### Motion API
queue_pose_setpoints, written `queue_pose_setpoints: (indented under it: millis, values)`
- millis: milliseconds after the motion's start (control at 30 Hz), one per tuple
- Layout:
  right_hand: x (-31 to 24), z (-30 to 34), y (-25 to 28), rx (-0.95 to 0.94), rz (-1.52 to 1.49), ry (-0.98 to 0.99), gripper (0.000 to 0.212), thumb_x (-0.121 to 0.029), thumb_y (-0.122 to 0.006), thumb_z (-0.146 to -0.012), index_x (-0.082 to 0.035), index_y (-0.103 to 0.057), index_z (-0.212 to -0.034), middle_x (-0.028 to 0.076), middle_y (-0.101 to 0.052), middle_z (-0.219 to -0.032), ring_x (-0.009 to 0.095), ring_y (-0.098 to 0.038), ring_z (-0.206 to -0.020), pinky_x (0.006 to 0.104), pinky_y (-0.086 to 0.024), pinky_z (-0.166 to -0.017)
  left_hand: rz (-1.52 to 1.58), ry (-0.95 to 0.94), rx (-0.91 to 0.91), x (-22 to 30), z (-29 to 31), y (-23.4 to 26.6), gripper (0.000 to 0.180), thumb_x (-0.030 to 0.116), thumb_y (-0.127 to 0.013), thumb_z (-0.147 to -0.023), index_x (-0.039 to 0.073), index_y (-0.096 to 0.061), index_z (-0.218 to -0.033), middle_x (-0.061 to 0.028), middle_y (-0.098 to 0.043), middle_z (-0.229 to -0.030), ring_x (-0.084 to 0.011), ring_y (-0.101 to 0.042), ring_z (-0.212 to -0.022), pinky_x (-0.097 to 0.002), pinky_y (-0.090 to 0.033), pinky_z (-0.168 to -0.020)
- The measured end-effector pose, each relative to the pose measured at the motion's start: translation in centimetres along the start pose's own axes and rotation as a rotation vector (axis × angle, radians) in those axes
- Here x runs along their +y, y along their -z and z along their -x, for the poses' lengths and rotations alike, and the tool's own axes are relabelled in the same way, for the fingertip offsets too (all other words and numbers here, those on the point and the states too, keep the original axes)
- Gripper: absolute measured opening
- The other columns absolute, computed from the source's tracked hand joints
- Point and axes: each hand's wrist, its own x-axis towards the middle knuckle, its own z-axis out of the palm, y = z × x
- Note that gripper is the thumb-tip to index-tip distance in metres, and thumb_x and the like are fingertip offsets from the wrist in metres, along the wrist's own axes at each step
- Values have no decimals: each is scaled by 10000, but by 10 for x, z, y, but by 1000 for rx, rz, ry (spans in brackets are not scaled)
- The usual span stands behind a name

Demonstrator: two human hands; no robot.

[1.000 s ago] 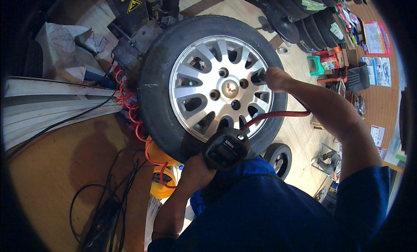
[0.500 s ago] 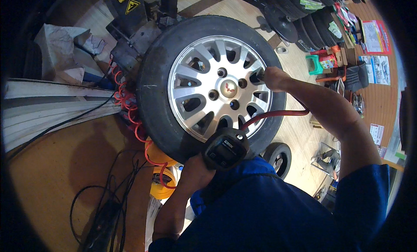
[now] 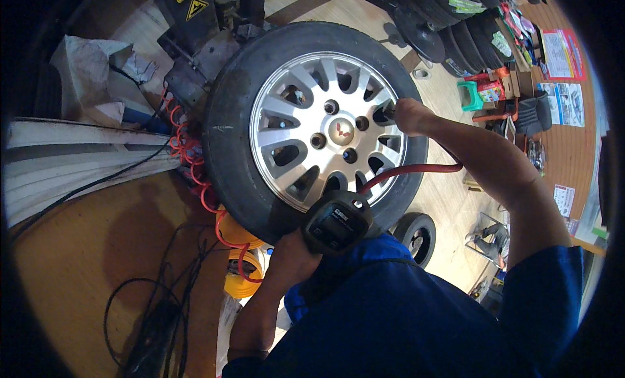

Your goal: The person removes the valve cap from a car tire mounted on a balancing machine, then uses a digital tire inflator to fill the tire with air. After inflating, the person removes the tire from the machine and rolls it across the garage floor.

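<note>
Head view: clutching the black gauge (image 3: pixel 337 224) in the left hand (image 3: pixel 295 259), over the lower edge of the centred wheel (image 3: pixel 342 131), and pinching a dark fitting (image 3: pixel 389 112) at its right side with the right hand (image 3: pixel 413 117) (actual contact hidden); seemingly mid-connection, calling for a steady push and slack in the red hose (image 3: pixel 413 169); tight by the machine (image 3: pixel 218 59) upper left, roomier over pale floor (image 3: pixel 449 209) rightward, second tyre (image 3: pixel 404 231) lower right

Clock centred on the silver rim (image 3: pixel 342 131), black tyre (image 3: pixel 228 130) round it: left hand (image 3: pixel 298 254) at 7 grips dark gauge (image 3: pixel 336 223) at 6, display up. Red hose (image 3: pixel 410 169) leaves gauge via 4 toward right hand (image 3: pixel 411 116) near 3, closed round a small dark fitting (image 3: pixel 389 111), mostly hidden. Coiled red line (image 3: pixel 187 150) at 9, smaller tyre (image 3: pixel 403 233) at 5.
</note>
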Motion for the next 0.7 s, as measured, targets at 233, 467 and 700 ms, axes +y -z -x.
queue_pose_setpoints:
  millis: [233, 467, 700]
  values:
    - [0, 2, 1, 22, -60, -26, 281, -20, -583, -939, 39, -729, -1172, 250, -740, -1151, 373, -735, -1095, 431, -613, -874, 17, -13, 29, -2, 1, -2, 357, 337, -708, -872, 49, -722, -1082, -276, -727, -1058, -460, -685, -1064, -527, -550, -920]
    - [-1, 4, 4, 0, -42, 2, 281, -34, -557, -947, 43, -724, -1161, 257, -732, -1170, 380, -725, -1117, 449, -602, -912, 19, -54, 8, 0, 0, 0, 377, 311, -710, -876, 43, -669, -1137, -275, -721, -1057, -470, -686, -1044, -541, -553, -918]
    - [7, -5, -8, 79, -37, 59, 235, -50, -550, -930, 53, -741, -1019, 261, -744, -1007, 390, -750, -980, 449, -612, -834, 10, -10, -35, -3, -2, -1, 394, 312, -709, -876, 30, -661, -1147, -280, -718, -1070, -474, -684, -1053, -539, -549, -929]
